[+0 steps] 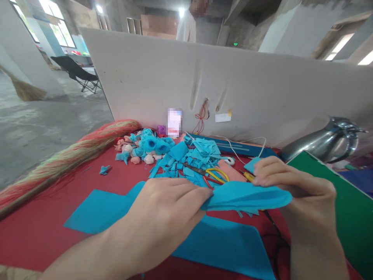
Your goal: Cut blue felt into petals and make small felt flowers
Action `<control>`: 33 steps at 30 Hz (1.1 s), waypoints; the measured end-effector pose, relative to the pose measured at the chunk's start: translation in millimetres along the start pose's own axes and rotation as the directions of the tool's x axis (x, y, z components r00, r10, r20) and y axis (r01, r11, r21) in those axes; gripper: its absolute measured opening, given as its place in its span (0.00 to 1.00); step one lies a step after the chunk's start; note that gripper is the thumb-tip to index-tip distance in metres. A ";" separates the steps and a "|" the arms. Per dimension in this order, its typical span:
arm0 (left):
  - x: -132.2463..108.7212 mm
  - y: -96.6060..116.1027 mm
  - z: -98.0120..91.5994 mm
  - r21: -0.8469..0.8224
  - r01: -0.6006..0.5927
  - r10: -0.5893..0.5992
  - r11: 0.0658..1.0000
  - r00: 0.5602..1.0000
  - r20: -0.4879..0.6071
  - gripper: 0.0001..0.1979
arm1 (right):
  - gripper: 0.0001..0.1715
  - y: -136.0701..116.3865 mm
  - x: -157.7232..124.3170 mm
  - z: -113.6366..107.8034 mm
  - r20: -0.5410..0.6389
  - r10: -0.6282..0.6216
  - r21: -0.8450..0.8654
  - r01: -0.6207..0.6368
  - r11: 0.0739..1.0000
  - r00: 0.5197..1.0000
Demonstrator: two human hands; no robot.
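Observation:
A folded piece of blue crepe paper (239, 196) stretches between my two hands above the red table. Closed around its left end is my left hand (170, 212), back of the hand up, thumb side hidden. My right hand (294, 182) pinches the paper's upper right edge with bent fingers. The paper's layers show as a long fold, rounded at the right. Below lie a flat blue paper sheet (221, 245) and another blue sheet (96, 210), partly covered by my left hand and forearm. Scissors (217, 175) with yellow and red handles rest just beyond the held paper.
Blue paper scraps (204, 151) are heaped behind the scissors, beside blue and pink paper flowers (150, 144). A lit phone (175, 122) leans on the white partition (151, 77). On the right are a metal jug (317, 138) and a green board (332, 206). A person (186, 25) stands beyond.

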State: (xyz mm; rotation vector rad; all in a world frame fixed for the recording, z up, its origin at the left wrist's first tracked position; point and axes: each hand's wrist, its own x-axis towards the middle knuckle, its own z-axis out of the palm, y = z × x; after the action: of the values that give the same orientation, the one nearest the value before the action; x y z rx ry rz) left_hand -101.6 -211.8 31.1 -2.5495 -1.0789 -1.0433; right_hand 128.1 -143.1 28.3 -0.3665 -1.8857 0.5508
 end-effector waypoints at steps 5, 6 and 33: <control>-0.6 5.4 -2.0 0.003 0.005 -0.005 1.000 0.999 -0.044 0.07 | 0.04 0.4 1.1 0.1 0.049 0.104 0.065 -0.107 0.992 0.993; -0.8 6.0 -2.0 0.004 0.015 -0.015 1.000 0.999 -0.044 0.07 | 0.05 0.6 1.4 -0.2 0.066 0.126 0.080 -0.131 0.988 0.990; 14.7 12.0 -8.7 -0.108 0.077 -0.094 0.991 0.983 -0.160 0.04 | 0.15 -22.4 -0.7 36.1 0.172 0.051 -0.153 -0.024 0.988 0.984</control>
State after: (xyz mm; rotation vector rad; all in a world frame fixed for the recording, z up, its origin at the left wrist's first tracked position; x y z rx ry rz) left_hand -90.8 -215.8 48.5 -2.4583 -1.1263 -1.3373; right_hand 94.9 -169.6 28.7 -0.4660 -2.1008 0.4793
